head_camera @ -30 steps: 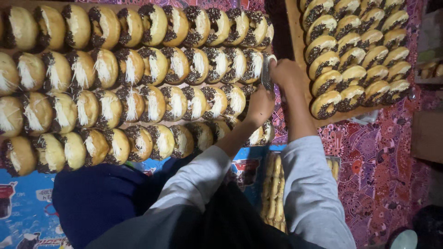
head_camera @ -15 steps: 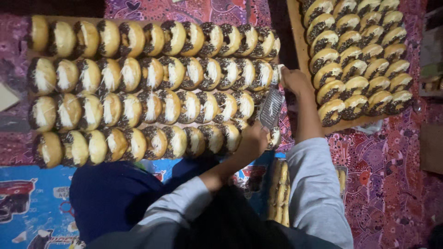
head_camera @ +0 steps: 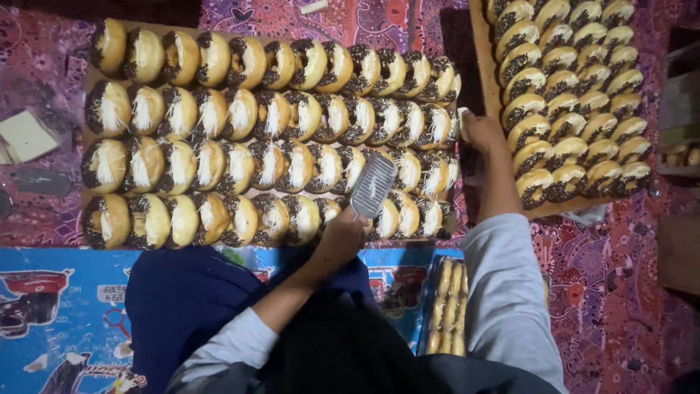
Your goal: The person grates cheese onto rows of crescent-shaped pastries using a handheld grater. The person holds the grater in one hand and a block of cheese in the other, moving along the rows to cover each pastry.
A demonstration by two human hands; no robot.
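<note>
In the head view, the left hand (head_camera: 343,230) was closed around the handle of a small metal grater (head_camera: 372,185), its fingers wrapped tight, holding the blade tilted over the lower right part of a big tray of doughnuts (head_camera: 270,138). The doughnuts stood on edge in four rows, each half coated in chocolate sprinkles, and many in the middle rows carried pale shreds on top. The grater sat just above the third row, near the tray's right end. The right hand (head_camera: 483,133) reached up between the two trays, its fingers curled around a small pale block (head_camera: 462,121) that was mostly hidden, so what it was could not be told. To its right lay a second tray of doughnuts (head_camera: 576,95), also sprinkled. Both trays rested on a patterned red floor cloth (head_camera: 605,263). Near the person's lap, a narrow box of plain doughnuts (head_camera: 448,306) lay beside a blue printed mat (head_camera: 58,306).
</note>
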